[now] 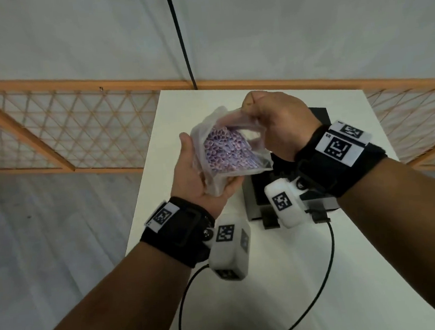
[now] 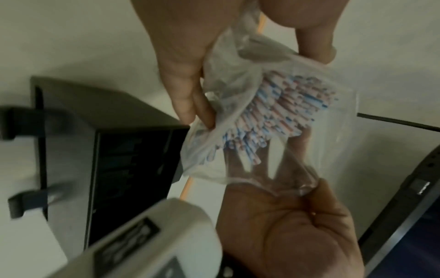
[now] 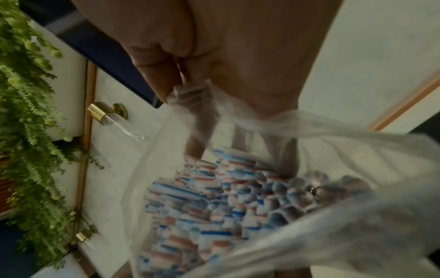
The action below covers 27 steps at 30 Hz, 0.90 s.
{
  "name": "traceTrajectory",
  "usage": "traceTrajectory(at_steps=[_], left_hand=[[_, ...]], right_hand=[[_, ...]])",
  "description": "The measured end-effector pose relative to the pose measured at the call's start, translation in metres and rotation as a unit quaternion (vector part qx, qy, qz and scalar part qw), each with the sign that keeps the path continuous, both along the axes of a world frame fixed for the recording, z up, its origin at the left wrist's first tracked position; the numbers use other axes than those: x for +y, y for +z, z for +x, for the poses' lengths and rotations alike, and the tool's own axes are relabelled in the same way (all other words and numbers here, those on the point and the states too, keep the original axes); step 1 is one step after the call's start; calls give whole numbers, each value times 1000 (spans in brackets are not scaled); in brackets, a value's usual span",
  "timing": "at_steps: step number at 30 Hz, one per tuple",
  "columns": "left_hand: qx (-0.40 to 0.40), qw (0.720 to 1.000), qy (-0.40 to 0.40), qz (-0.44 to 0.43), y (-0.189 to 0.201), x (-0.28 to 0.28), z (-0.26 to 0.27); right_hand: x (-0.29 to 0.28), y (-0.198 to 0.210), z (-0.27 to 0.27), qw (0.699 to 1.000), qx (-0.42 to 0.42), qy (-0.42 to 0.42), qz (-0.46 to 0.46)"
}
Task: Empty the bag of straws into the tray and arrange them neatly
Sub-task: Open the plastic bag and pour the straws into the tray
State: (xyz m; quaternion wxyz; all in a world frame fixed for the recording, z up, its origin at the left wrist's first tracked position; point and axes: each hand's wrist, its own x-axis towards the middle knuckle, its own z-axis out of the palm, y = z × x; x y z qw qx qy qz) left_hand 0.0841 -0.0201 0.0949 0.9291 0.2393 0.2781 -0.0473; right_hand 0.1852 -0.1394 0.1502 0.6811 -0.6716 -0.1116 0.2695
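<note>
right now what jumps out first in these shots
A clear plastic bag packed with red, white and blue striped straws, held up over the white table. The left hand cradles it from below while the right hand pinches its open top. Under them stands the black tray.

A white table (image 1: 311, 274) is seen standing on a pale grey floor (image 1: 46, 217), against an orange wooden lattice fence (image 1: 78, 123). A black tray (image 1: 319, 116) with grey walls is set on its far half. Two black clips (image 1: 269, 220) project from the tray's near edge. Thin black cables (image 1: 328, 265) are laid across the near half.
</note>
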Motion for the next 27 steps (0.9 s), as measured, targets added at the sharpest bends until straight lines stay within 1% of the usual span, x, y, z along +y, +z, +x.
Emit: traceTrajectory(at_steps=[4, 8, 11, 13, 15, 17, 20, 22, 24, 25, 27], left_hand=[[-66, 997, 19, -29, 1, -24, 8], [-109, 990, -19, -89, 1, -36, 12], [-124, 985, -32, -117, -1, -46, 19], [-153, 980, -33, -120, -2, -54, 21], [-178, 975, -17, -131, 0, -60, 23], [-189, 975, -18, -117, 4, -64, 25], [-202, 976, -40, -76, 9, -71, 28], [-214, 974, -36, -66, 8, -76, 30], [-218, 975, -20, -45, 5, -77, 33], [-216, 976, -8, -14, 3, -76, 36], [-210, 975, -10, 79, 2, -75, 38]], right_hand=[[-20, 8, 9, 999, -32, 6, 23], [-33, 18, 17, 994, -89, 53, 24], [-38, 21, 18, 994, -93, 46, 14], [-40, 19, 20, 994, -95, 48, -15], [-42, 16, 24, 990, -115, 41, -75], [-44, 14, 25, 980, -134, 32, -143], [-48, 12, 24, 957, -170, 6, -236], [-53, 15, 20, 942, -188, -8, -277], [-57, 18, 19, 932, -202, -6, -302], [-58, 19, 20, 932, -196, 5, -306], [-60, 19, 21, 949, -144, 61, -273]])
